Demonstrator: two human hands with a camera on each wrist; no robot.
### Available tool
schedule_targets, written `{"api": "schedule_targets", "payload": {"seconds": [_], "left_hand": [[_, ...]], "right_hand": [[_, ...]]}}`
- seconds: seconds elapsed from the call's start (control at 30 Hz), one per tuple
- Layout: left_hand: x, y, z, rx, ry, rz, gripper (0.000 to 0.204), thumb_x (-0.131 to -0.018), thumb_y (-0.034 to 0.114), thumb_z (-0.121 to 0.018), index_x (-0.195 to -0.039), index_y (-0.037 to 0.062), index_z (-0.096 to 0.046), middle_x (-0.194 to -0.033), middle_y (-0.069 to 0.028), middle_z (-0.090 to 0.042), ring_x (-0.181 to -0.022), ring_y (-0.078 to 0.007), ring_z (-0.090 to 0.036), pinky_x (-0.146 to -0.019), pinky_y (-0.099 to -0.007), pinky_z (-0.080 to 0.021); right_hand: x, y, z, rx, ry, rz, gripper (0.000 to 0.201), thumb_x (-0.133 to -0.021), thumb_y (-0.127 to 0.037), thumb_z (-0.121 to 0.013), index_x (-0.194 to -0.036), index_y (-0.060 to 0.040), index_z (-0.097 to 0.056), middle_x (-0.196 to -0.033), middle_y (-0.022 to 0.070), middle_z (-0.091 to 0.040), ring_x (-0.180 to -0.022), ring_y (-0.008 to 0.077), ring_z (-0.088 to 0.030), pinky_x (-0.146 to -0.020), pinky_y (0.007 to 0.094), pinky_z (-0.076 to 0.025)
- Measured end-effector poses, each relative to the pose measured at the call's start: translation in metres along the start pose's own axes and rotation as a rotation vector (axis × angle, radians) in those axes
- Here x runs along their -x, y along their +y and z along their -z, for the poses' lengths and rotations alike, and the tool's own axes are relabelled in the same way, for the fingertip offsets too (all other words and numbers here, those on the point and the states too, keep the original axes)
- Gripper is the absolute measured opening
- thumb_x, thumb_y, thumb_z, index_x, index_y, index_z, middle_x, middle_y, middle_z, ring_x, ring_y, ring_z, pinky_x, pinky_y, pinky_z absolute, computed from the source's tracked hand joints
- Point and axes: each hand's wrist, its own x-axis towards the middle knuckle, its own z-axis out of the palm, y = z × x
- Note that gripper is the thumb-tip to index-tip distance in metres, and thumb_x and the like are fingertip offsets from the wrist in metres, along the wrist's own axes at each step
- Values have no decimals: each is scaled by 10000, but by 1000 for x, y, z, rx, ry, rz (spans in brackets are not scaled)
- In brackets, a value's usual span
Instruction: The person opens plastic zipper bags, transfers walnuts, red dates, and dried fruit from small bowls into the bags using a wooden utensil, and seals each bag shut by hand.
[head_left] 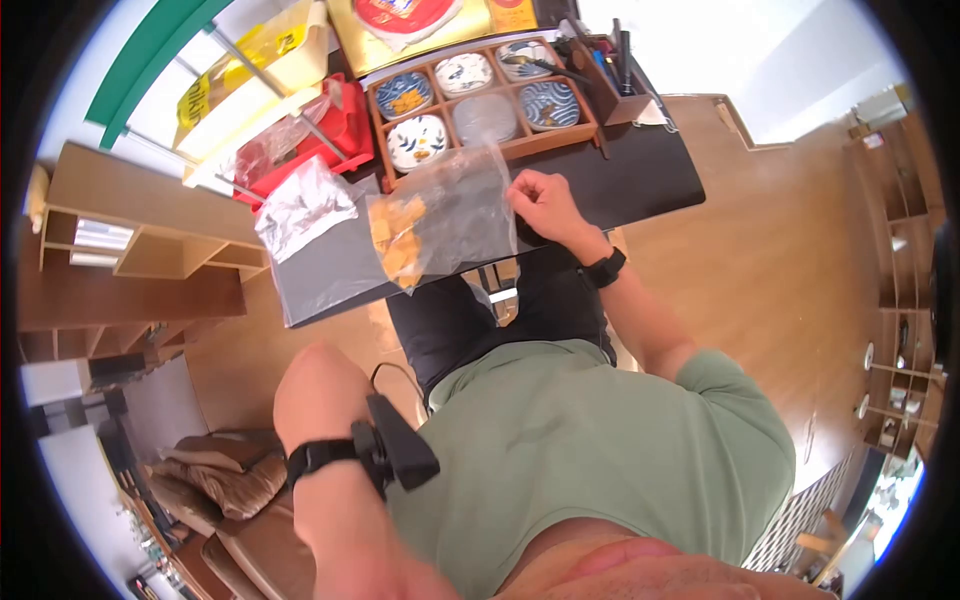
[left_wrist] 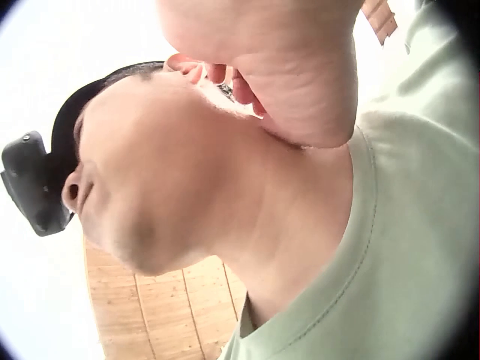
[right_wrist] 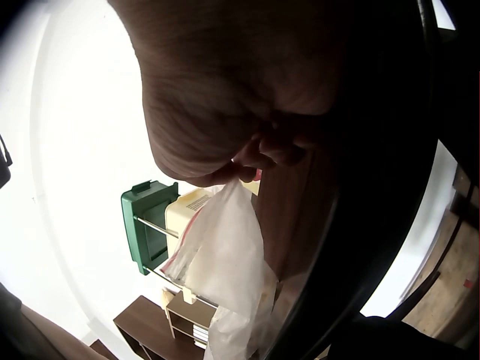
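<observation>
A right hand (head_left: 540, 205) pinches the top edge of a clear plastic bag (head_left: 445, 225) of orange snack pieces, hanging over the dark table (head_left: 640, 170) beside a wooden tray (head_left: 590, 112) of patterned dishes. The left hand (left_wrist: 262, 60) is raised to the chin, fingers curled, its grip unclear.

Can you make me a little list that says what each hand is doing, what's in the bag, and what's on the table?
Right hand: pinches the top of a clear plastic bag over the black table.
Bag contents: orange-yellow snack pieces, bunched at the low end.
Left hand: raised by the face; fingers curled, nothing seen in it.
On the table: a wooden tray with small patterned dishes, a crumpled silver bag, a red bag.
Dish with food: one holds orange pieces.
</observation>
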Motion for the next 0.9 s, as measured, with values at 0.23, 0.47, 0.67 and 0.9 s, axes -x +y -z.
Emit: {"api": "schedule_targets", "payload": {"seconds": [0.23,0.47,0.67,0.9], "left_hand": [[79,-20,-12,75,-343,336,70,-818,121,-681,-851,117,-619,-903,-12,-619,-747,-207,-597,-727,-374,-490],[207,-7,-2,-95,-1235,918,609,-676,70,-835,-1256,61,-648,-1366,-177,-573,-1185,-385,-583,-962,-503,-488],[243,-15,33,-186,-1129,982,354,-724,-34,-745,-1062,69,-744,-1292,-206,-611,-1091,-381,-630,-863,-442,-541],[240,-73,81,-340,-369,1266,160,-841,-129,-609,-778,18,-608,-1025,-119,-679,-936,-234,-647,-840,-333,-530]], "right_hand": [[-2,-24,-8,-195,-119,40,126,-995,-131,-683,-1021,-10,-704,-846,-47,-670,-770,20,-576,-694,217,-478],[0,-46,-25,-669,-318,-20,190,-1018,-170,-663,-1076,-3,-735,-1004,-18,-725,-905,56,-625,-816,256,-505],[9,-47,-20,-666,-341,-12,189,-984,-87,-702,-1148,6,-701,-1005,7,-718,-944,66,-660,-859,243,-532],[41,-26,25,-527,-280,-102,171,-972,-69,-710,-1125,4,-691,-992,18,-717,-892,78,-674,-828,250,-550]]}}
